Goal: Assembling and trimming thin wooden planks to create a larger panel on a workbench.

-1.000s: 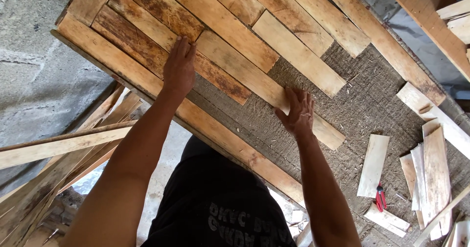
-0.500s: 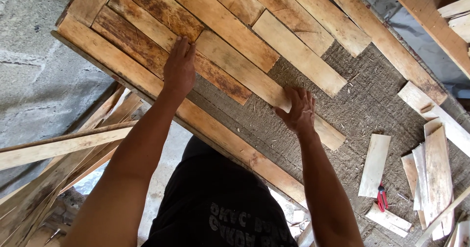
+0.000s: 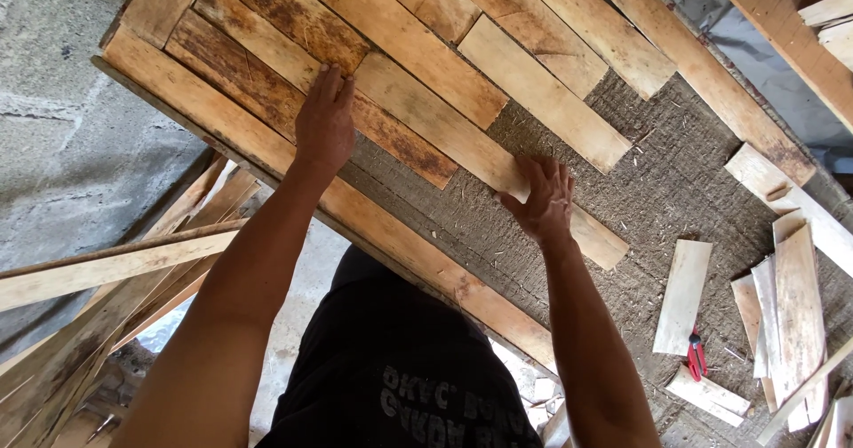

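Two flat, open hands: our left hand [image 3: 325, 128] steadies the dark plank [image 3: 302, 101] while our right hand [image 3: 542, 201] should press the long plank [image 3: 462, 137] snug alongside.

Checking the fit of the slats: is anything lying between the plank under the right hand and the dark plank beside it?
Nothing visible. The right hand rests on the long plank, which lies against the dark plank under the left hand.

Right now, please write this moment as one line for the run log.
left hand: flat on dark plank | right hand: fingers on long pale plank | red cutter: lying apart, at right
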